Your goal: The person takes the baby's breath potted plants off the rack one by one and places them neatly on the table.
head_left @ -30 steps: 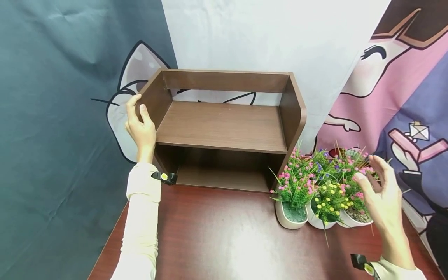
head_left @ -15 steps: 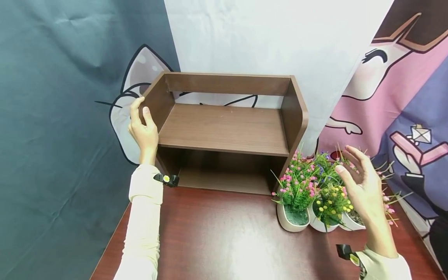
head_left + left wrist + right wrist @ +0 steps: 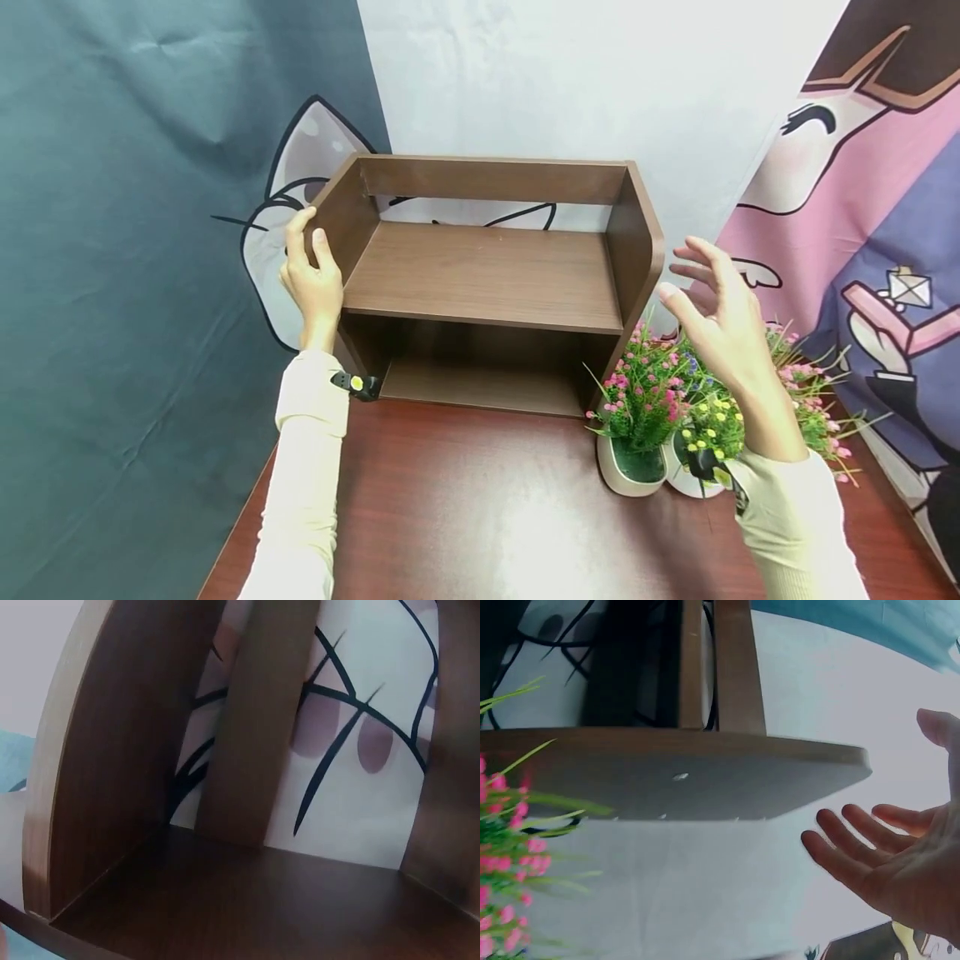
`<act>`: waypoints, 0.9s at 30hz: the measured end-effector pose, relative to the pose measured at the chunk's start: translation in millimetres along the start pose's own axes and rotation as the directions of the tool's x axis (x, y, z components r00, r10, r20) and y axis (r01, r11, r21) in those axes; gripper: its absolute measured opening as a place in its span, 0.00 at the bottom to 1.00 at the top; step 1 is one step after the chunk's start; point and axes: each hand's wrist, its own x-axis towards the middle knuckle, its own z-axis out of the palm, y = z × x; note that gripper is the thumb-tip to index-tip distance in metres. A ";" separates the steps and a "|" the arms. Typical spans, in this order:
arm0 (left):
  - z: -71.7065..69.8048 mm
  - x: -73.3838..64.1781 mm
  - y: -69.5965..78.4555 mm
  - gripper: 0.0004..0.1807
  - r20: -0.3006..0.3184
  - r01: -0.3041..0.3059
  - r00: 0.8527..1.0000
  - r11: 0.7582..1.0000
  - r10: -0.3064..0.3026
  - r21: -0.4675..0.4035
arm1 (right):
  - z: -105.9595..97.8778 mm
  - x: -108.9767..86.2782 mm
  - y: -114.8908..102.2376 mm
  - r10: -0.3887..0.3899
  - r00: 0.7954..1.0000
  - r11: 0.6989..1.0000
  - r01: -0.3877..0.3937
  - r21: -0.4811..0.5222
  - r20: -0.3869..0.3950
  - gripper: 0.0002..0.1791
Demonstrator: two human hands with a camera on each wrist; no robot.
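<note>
A brown two-tier desk shelf (image 3: 487,275) stands at the back of the table, its upper board and lower compartment bare. At its left side panel, my left hand (image 3: 311,283) grips the front edge, thumb on the inner side and fingers reaching round the outer side. The left wrist view shows the shelf's inside and back rail (image 3: 259,727), with that hand almost wholly out of frame. Off the right side panel (image 3: 705,780), my right hand (image 3: 720,317) is raised with fingers spread and relaxed, holding nothing. In the right wrist view its fingers (image 3: 847,859) point toward that panel, apart from it.
Several potted artificial flowers stand right of the shelf: a pink-flowered pot (image 3: 632,471) close by it, a yellow-flowered pot (image 3: 686,475) beside that, others partly hidden behind my right forearm. Printed cloth (image 3: 150,250) hangs behind and beside the reddish-brown table (image 3: 480,492).
My right hand has moved left and up, from over the rightmost flowers to beside the shelf's right panel. The left hand stays at the left panel; the view has shifted slightly.
</note>
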 end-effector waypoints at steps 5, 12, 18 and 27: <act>4.4 2.7 2.7 0.14 -0.003 -0.004 1.000 1.000 0.004 0.007 | 6.6 22.6 1.7 0.046 0.999 0.998 -0.044 -0.051 0.029 0.32; 4.9 4.9 3.8 0.14 -0.020 0.026 0.999 0.999 -0.026 -0.026 | 25.7 39.6 -1.2 0.090 0.996 0.992 -0.092 -0.086 -0.023 0.36; 2.9 -1.6 3.1 0.14 -0.015 0.025 1.000 1.000 -0.025 -0.009 | 44.7 44.1 4.4 0.021 0.995 0.983 -0.038 -0.178 -0.096 0.37; 3.0 -4.3 1.7 0.14 -0.060 0.006 0.998 1.000 -0.007 -0.027 | 61.9 46.1 21.3 -0.209 0.927 0.952 0.121 -0.281 -0.311 0.25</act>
